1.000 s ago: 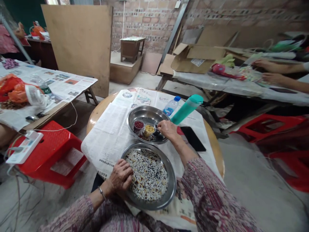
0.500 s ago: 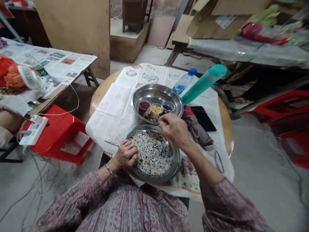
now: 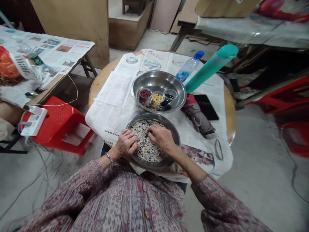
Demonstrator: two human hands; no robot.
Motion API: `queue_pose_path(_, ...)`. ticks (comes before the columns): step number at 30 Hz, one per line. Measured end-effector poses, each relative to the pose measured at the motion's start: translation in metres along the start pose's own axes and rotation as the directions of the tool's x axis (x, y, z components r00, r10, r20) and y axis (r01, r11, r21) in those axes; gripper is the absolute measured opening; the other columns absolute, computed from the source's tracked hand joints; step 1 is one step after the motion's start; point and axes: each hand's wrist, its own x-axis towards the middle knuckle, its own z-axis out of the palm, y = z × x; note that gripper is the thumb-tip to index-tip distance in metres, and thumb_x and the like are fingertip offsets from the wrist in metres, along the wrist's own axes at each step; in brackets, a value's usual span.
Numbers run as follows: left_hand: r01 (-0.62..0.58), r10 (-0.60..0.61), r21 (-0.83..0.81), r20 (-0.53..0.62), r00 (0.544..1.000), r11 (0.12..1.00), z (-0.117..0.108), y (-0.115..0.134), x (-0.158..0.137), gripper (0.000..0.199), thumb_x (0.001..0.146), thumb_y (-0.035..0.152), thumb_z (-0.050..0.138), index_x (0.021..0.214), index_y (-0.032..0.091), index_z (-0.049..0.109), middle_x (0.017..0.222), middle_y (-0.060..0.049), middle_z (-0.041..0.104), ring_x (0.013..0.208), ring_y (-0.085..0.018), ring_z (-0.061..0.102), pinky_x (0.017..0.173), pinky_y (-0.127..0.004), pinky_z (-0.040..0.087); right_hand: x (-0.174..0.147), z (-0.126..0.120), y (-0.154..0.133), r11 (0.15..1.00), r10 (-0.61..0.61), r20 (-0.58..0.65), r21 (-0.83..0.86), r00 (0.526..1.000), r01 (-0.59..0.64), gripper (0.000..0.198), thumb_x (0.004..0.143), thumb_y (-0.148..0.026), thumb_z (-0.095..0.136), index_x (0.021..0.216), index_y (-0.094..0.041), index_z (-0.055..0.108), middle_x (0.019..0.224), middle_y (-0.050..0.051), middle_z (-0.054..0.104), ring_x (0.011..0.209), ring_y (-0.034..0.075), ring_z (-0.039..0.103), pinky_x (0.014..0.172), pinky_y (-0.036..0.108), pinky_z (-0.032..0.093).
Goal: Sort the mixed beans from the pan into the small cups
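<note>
Head view: a second ago my right hand [image 3: 161, 137] was at the cup of black pieces [image 3: 169, 96] in the far bowl [image 3: 142, 80]; now it is down in the near bowl [image 3: 173, 129], on the mixed grains [image 3: 149, 151]. So the work, I judge, is back at picking through the mix. My right fingers are bunched together, tips down; I cannot tell whether they pinch anything. My left hand [image 3: 126, 143] lies curled at the near bowl's left rim, fingers close together, though whether they clamp the metal I cannot tell. Both bowls are round, smooth, shiny metal, on creased newspaper [image 3: 113, 96] over the wooden counter [image 3: 96, 88]. The mix is fine and speckled, mostly white with black and yellow. Beside the black pieces sit clear cups of dark red beans [image 3: 145, 93] and yellow pieces [image 3: 157, 98].
</note>
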Motion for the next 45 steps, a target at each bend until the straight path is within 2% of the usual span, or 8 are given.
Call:
queue_pose_path(3,0.004,-0.006,-0.032,-0.052,0.999,0.999,0.001,0.000,-0.002,0.018,0.093,0.019,0.043,0.091,0.018,0.061,0.087,-0.007,0.062,0.087,-0.022,0.055,0.088,-0.040,0.046,0.011,0.004,-0.002,0.999,0.033,-0.104,0.042,0.994,-0.029,0.023,0.095,-0.021,0.049,0.109,-0.018,0.067,0.108,0.011,0.069,0.106,0.025,0.058,0.091,0.036,0.045)
queue_pose_path(7,0.029,-0.041,-0.069,-0.173,0.984,0.997,0.001,0.001,-0.005,0.029,0.094,0.020,0.045,0.122,0.014,0.053,0.116,-0.015,0.059,0.112,-0.027,0.053,0.098,-0.045,0.046,0.008,0.017,-0.023,0.964,-0.215,-0.088,0.139,0.973,0.226,0.035,0.092,-0.028,0.059,0.125,-0.019,0.061,0.125,0.013,0.061,0.115,0.028,0.052,0.097,0.042,0.047)
queue_pose_path(11,0.040,-0.055,-0.092,-0.169,0.984,0.995,0.002,0.002,-0.005,0.035,0.094,0.020,0.046,0.129,0.015,0.047,0.121,-0.015,0.056,0.116,-0.028,0.052,0.100,-0.047,0.046,-0.003,0.017,-0.024,0.911,-0.383,0.003,0.168,0.924,0.377,0.019,0.091,-0.023,0.059,0.109,-0.018,0.066,0.112,0.012,0.063,0.105,0.025,0.055,0.091,0.039,0.049)
queue_pose_path(21,-0.008,-0.009,-0.093,-0.186,0.983,0.996,0.000,0.002,-0.001,0.031,0.095,0.018,0.046,0.125,0.016,0.051,0.115,-0.013,0.057,0.109,-0.025,0.055,0.096,-0.044,0.050,-0.010,-0.001,0.025,0.991,0.126,-0.118,-0.032,0.985,-0.130,0.031,0.096,-0.025,0.049,0.120,-0.015,0.066,0.115,0.015,0.065,0.112,0.030,0.055,0.095,0.042,0.048)
queue_pose_path(27,0.004,-0.012,-0.052,-0.153,0.988,0.999,0.000,0.001,-0.002,0.028,0.096,0.019,0.043,0.122,0.016,0.053,0.112,-0.012,0.060,0.109,-0.025,0.057,0.097,-0.045,0.050,-0.032,0.000,-0.005,0.969,-0.128,0.062,0.221,0.990,0.112,0.020,0.096,-0.019,0.049,0.106,-0.020,0.066,0.101,0.008,0.063,0.095,0.020,0.060,0.086,0.033,0.050)
queue_pose_path(35,-0.023,0.013,-0.065,-0.155,0.988,0.998,0.000,0.001,-0.001,0.028,0.095,0.017,0.044,0.121,0.016,0.055,0.112,-0.011,0.063,0.109,-0.025,0.058,0.097,-0.044,0.049,-0.061,-0.023,-0.021,0.953,-0.270,0.420,0.247,0.867,0.177,0.023,0.090,-0.008,0.054,0.095,-0.023,0.072,0.090,0.004,0.068,0.083,0.016,0.063,0.074,0.027,0.045)
queue_pose_path(41,-0.011,0.000,-0.074,-0.154,0.988,0.997,-0.001,0.001,-0.001,0.028,0.095,0.017,0.044,0.120,0.015,0.055,0.111,-0.011,0.063,0.108,-0.024,0.058,0.098,-0.044,0.049,-0.035,-0.016,-0.002,0.999,-0.002,0.106,0.033,0.994,-0.002,0.033,0.096,-0.015,0.047,0.122,-0.021,0.067,0.120,0.011,0.067,0.110,0.025,0.060,0.089,0.036,0.050)
queue_pose_path(45,0.003,-0.014,-0.080,-0.140,0.990,0.997,-0.002,0.001,-0.001,0.028,0.094,0.017,0.043,0.120,0.016,0.055,0.111,-0.012,0.063,0.108,-0.024,0.058,0.096,-0.044,0.049,-0.020,-0.008,0.004,0.982,0.183,-0.059,-0.042,0.981,-0.186,0.036,0.097,-0.028,0.051,0.130,-0.017,0.060,0.125,0.016,0.063,0.113,0.030,0.056,0.088,0.040,0.051)
